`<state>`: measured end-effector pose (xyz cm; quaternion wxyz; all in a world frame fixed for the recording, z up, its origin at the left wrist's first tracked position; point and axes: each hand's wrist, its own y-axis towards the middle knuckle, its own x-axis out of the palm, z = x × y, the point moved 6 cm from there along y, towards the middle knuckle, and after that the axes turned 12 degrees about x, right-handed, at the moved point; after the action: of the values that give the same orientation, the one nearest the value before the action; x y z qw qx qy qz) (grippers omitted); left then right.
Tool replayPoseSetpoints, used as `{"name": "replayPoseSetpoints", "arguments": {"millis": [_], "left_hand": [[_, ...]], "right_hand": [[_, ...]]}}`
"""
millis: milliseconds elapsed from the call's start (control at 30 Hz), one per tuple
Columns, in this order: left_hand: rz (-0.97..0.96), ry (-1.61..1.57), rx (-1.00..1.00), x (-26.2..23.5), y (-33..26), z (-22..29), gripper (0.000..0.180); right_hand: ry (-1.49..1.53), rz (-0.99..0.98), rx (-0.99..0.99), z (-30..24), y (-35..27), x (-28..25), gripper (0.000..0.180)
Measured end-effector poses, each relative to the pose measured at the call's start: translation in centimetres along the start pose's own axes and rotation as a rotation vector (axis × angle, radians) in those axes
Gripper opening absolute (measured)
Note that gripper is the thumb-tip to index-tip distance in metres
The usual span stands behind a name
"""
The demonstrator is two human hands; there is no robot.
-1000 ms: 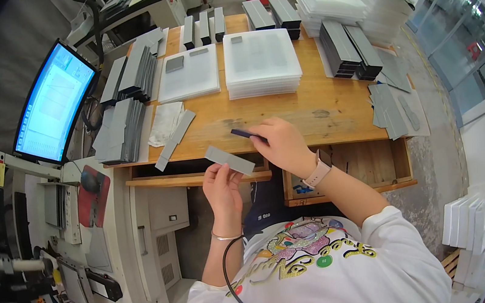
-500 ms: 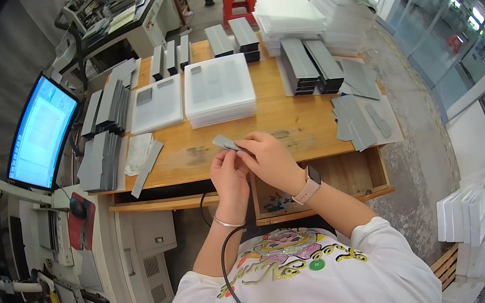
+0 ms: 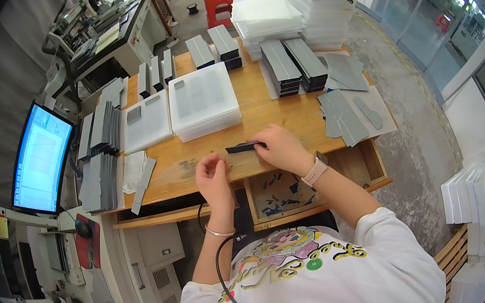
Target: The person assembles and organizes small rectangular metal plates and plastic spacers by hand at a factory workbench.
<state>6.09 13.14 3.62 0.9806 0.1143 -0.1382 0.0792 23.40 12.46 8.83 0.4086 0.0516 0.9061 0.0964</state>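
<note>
My right hand (image 3: 284, 152) is closed round one end of a thin, dark-edged grey strip (image 3: 241, 148), held over the front part of the wooden table (image 3: 279, 128). The strip's free end points left, toward my left hand (image 3: 214, 183). That hand is apart from the strip, its fingers curled and the thumb near the fingertips; whether anything is pinched there is too small to see. Below, an open wooden drawer (image 3: 310, 204) holds several small dark blue and black scraps. Loose flat grey pieces (image 3: 341, 117) lie to the right of my right hand.
A stack of translucent white sheets (image 3: 203, 98) stands mid-table, a thinner one (image 3: 147, 122) beside it. Grey strips are piled at the left edge (image 3: 100, 184) and back right (image 3: 280, 67). A white cloth (image 3: 134, 172) lies front left, near the lit monitor (image 3: 43, 156).
My hands have drawn apart, the left one off the grey strip. My right hand now holds the strip edge-on, pointing left. The whole view has shifted and tilted slightly.
</note>
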Motion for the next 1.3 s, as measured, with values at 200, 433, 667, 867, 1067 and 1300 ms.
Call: {"name": "replayPoseSetpoints", "arguments": {"millis": [200,433,667,867,1067,1300], "left_hand": [[-0.172,0.097,0.060,1.8,1.4,0.1,0.028],[-0.161,0.016,0.086,2.8,0.3,-0.5,0.031],[-0.079,-0.236,-0.119,4.3,-1.3,0.4,0.044],[-0.179,-0.306,-0.137,5.6,-1.0,0.8,0.044],[-0.510,0.142,0.036,6.2,1.7,1.4,0.032],[-0.794,0.500,0.400,6.9,2.1,2.1,0.034]], "right_hand": [[0.010,0.010,0.000,0.1,-0.1,-0.1,0.018],[-0.013,0.014,0.007,0.4,-0.5,0.7,0.017],[0.101,0.378,-0.152,-2.3,-2.7,-1.2,0.021],[0.184,0.420,-0.144,-2.6,-3.6,-1.4,0.024],[0.437,0.130,0.032,-0.6,-2.3,-1.3,0.045],[0.272,0.027,-0.042,0.7,-2.1,-2.7,0.052]]}}
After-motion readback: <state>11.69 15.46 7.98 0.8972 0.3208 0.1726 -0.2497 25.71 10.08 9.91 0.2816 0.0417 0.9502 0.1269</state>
